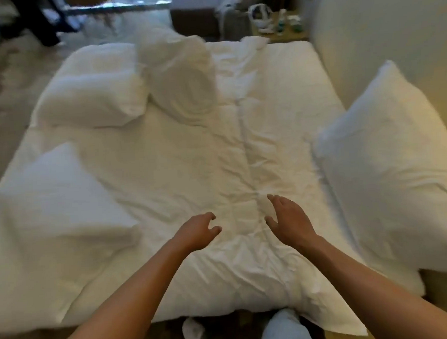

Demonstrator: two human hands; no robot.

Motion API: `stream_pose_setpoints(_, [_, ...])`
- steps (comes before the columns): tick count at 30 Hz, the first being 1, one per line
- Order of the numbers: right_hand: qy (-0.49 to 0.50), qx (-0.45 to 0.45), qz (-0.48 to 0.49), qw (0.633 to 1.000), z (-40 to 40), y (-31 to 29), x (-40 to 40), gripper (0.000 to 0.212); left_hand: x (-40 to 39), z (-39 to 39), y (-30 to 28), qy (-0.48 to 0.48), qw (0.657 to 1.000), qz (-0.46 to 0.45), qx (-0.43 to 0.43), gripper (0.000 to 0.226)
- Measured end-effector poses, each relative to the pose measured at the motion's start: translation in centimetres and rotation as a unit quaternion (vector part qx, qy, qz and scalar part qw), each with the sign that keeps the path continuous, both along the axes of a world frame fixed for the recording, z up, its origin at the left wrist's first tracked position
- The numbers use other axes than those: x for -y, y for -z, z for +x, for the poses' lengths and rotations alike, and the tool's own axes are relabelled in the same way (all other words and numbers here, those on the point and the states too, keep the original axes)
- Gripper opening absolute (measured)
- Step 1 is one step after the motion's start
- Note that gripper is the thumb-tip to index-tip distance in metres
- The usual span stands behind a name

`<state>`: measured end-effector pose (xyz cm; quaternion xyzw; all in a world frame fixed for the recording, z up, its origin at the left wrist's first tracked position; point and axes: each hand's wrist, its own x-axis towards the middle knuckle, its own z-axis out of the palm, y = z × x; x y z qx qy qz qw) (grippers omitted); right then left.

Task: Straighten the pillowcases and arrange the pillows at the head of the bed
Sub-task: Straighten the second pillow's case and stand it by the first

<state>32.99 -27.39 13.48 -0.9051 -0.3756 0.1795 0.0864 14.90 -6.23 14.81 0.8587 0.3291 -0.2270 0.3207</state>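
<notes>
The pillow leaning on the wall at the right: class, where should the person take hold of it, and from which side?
Probably the pillow is best gripped at its near long edge, which faces the bed's middle, coming from the left. It stands tilted against the wall, so that edge is free, while the far side is blocked. Both the left hand and right hand hover open nearby.

pillows [92, 98] left, pillow [388, 166] right (on bed [277, 88])

Both forearms are showing bare to the frame's edge, no sleeves, watch or rings appearing; the feet below are wearing what may be white slippers [285, 330], blurred.
</notes>
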Motion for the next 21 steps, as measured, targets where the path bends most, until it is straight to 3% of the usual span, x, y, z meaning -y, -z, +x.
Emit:
stream_pose_setpoints(5, [-0.142,-0.025,-0.003,0.989,-12.6,-0.6,-11.8,0.068,-6.4,-18.8,0.3,-0.132,0.99,0.003,-0.041,0.057])
stream_pose_setpoints(10, [-0.257,-0.031,-0.013,0.966,-22.1,-1.1,-20.7,0.069,-10.9,-31.6,0.3,-0.253,0.967,0.015,-0.037,0.059])
stream_pose_setpoints(15, [-0.337,-0.021,-0.018,0.941,-27.8,-0.9,-28.2,0.069,-14.5,-38.9,0.5,-0.346,0.938,0.031,-0.024,0.06])
stream_pose_setpoints(21, [-0.365,-0.027,-0.014,0.931,-30.9,0.9,-37.5,0.068,-20.6,-42.5,1.0,-0.401,0.915,0.037,-0.042,0.059])
